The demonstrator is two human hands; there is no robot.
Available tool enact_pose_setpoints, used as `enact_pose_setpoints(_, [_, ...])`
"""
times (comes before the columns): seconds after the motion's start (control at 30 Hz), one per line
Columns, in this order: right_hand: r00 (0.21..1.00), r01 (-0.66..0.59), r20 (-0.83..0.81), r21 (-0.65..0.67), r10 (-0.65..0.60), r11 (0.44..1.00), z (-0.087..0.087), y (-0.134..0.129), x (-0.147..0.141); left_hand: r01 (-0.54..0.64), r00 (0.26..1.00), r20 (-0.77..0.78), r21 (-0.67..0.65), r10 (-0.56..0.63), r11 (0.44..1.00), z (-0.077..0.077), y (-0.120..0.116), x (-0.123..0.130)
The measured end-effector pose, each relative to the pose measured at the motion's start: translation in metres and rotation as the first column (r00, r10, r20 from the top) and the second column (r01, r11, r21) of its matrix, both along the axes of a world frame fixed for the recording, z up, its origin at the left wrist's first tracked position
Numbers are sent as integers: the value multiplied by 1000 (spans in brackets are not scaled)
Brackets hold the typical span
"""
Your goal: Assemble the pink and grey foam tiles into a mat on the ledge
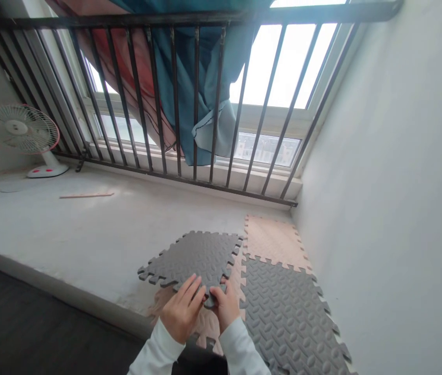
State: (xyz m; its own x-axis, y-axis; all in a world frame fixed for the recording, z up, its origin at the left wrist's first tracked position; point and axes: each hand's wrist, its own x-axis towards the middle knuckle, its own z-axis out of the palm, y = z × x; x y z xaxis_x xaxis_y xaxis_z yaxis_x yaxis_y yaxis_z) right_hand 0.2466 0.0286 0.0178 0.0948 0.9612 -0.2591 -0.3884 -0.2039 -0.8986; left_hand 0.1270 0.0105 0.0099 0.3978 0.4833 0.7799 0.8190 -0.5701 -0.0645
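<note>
A loose grey foam mat tile [199, 255] with jigsaw edges is tilted above the ledge, its near corner between my hands. My left hand [184, 308] lies with its fingers over the tile's near edge, gripping it. Pinching the near right corner is my right hand [225, 303], thumb on top. Below the tile, a beige foam tile [206, 324] is partly hidden by it and by my hands. To the right, another grey tile [287, 317] lies flat, interlocked with a beige tile [273, 239] at the far wall corner.
Black metal railing [195, 104] runs in front of the window and the teal and pink curtains [205, 94]. A fan [47, 162] stands at the far left. One thin strip [87, 196] lies on the pale ledge [68, 229]. The white wall [393, 208] bounds the right side.
</note>
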Motion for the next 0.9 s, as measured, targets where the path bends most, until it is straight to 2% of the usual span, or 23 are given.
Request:
enact_pose_setpoints(0.1, [1000,-8,11,48,8,999,2,6,17,-99,993,-87,-163,86,982,-11,14,-11])
enact_pose_setpoints(0.17, [998,-21,55,92,16,995,10,16,30,-209,976,-120,-273,183,939,-14,29,-20])
enact_pose_setpoints(0.27, [998,-48,45,128,42,991,21,41,51,-334,942,-151,-398,298,855,-11,63,-29])
enact_pose_setpoints(0.37, [996,-85,6,155,85,984,23,74,71,-394,919,-192,-490,345,777,-6,106,-29])
enact_pose_setpoints(0.47, [989,-95,128,121,79,988,14,110,91,-410,911,-212,-540,353,735,-3,148,-17])
enact_pose_setpoints(0.6, [947,20,319,72,-42,997,-17,151,120,-423,906,-250,-585,342,692,-12,191,9])
enact_pose_setpoints(0.67, [915,49,398,45,-63,998,-37,162,135,-452,890,-287,-653,354,608,-23,202,20])
enact_pose_setpoints(0.8, [806,25,592,-15,-11,1000,-75,161,155,-508,831,-363,-803,421,311,-51,210,26])
enact_pose_setpoints(0.83, [773,16,635,-18,-1,1000,-83,158,157,-502,826,-363,-822,432,269,-57,211,25])
enact_pose_setpoints(0.9, [706,-3,708,-10,9,1000,-93,153,158,-488,808,-339,-844,482,224,-66,213,19])
